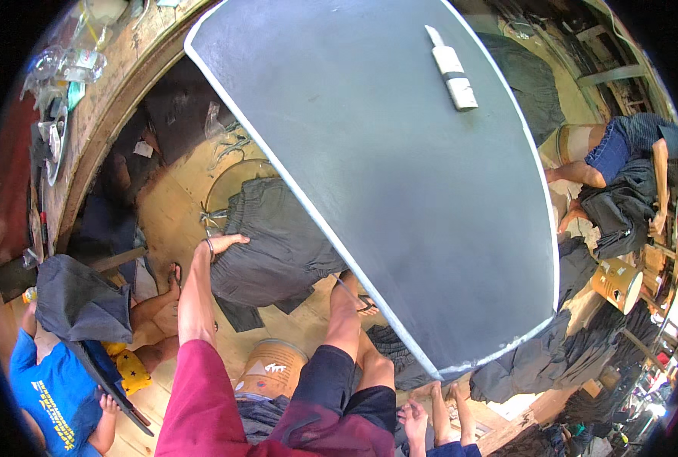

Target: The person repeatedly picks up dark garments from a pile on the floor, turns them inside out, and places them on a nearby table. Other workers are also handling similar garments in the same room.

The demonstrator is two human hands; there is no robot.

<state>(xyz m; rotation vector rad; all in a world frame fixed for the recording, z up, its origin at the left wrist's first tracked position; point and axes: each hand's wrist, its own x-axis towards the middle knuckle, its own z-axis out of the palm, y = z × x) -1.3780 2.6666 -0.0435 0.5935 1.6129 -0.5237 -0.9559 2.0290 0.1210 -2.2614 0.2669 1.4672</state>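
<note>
My left hand (223, 244) reaches out at the end of a maroon sleeve, its thumb lying on a pair of black trousers (274, 236). The other fingers are partly hidden at the cloth's edge, and the hand appears to grip it. A gathered elastic waistband shows along the trousers' upper side. The trousers lie over a round, light-coloured stool or drum top (228, 185), partly under a large dark board (384, 167) with white edges. The board covers part of the trousers. My right hand is not in view.
A white bottle (455, 76) with a pointed tip and dark band lies on the board. A metal drum (270, 367) stands by my legs. People sit left, right and at lower right; one hand (413, 420) there is another person's. Dark garments (537, 358) pile at right.
</note>
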